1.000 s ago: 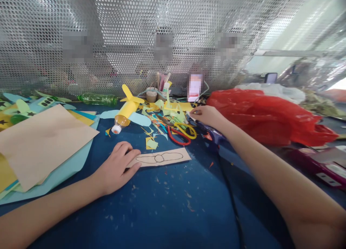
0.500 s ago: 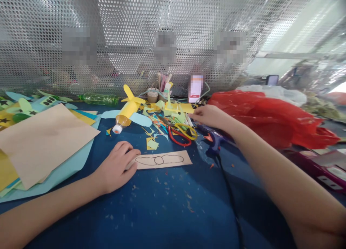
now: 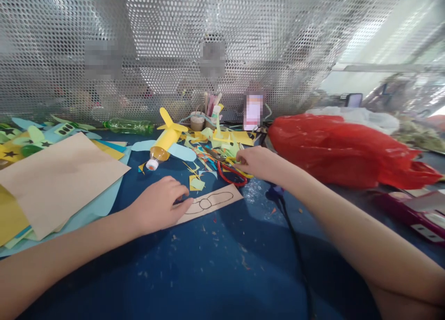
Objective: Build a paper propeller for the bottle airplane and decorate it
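Observation:
My left hand (image 3: 163,204) lies over the left part of a tan cardboard strip (image 3: 222,197), thumb and fingers a little apart. On the strip is a drawn propeller outline with a circle in its middle. My right hand (image 3: 255,162) is over the right side of the scrap pile, at the scissors handles, fingers bent and slightly apart. A red scissors handle (image 3: 232,177) shows in front of it; a yellow handle (image 3: 247,175) is partly covered by the fingers. Whether they touch it is unclear. Behind the strip stands a bottle airplane (image 3: 162,148) with yellow body and light-blue wings.
Tan cardboard (image 3: 66,181) and coloured sheets lie at left, near a green bottle (image 3: 128,126). Paper scraps (image 3: 200,183) surround the scissors. A glue gun (image 3: 275,192) with a black cord sits beneath my right forearm. A red plastic bag (image 3: 330,148) and a phone (image 3: 253,113) are behind.
My right hand has moved left and nearer, from beside the scraps to the scissors handles. My left hand has slid right over the strip, which is now tilted with its right end farther away.

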Demonstrator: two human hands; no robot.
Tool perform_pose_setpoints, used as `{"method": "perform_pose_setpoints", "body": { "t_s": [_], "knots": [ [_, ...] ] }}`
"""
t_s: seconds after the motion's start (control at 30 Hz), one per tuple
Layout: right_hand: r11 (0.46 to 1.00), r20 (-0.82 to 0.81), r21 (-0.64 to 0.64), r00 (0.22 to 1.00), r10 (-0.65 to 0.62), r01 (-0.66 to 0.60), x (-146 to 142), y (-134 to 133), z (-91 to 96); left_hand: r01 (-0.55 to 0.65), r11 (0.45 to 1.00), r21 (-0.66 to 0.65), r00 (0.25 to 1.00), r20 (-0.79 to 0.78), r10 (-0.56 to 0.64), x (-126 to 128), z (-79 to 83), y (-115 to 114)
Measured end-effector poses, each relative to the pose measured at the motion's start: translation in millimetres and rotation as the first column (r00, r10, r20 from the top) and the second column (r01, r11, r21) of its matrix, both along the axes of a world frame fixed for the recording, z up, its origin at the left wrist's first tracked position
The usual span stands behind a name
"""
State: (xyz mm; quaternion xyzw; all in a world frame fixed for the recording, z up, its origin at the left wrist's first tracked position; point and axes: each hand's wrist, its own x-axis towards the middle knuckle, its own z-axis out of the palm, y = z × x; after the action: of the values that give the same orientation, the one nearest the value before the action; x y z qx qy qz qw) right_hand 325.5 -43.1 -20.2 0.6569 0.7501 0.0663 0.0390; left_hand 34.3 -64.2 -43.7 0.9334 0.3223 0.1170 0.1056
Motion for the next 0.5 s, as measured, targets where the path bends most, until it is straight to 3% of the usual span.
{"method": "perform_pose_setpoints", "body": {
  "t_s": [0.1,0.27,0.5],
  "knots": [
    [0.999,0.011,-0.034,1.000,-0.014,0.014,-0.3,3.4,-7.6,-0.003,0.999,-0.034,1.000,0.011,0.003,15.4,-1.0,8.4],
    [0.998,0.021,-0.022,0.998,-0.055,0.055,-11.1,-0.9,-15.4,0.106,0.991,-0.077,0.994,0.003,-0.106,41.3,-7.3,18.3],
    [0.998,0.048,-0.010,0.997,-0.065,0.066,-16.8,-17.9,5.7,0.153,0.983,-0.105,0.988,0.019,-0.152,49.9,-16.1,10.6]
  ]
}}
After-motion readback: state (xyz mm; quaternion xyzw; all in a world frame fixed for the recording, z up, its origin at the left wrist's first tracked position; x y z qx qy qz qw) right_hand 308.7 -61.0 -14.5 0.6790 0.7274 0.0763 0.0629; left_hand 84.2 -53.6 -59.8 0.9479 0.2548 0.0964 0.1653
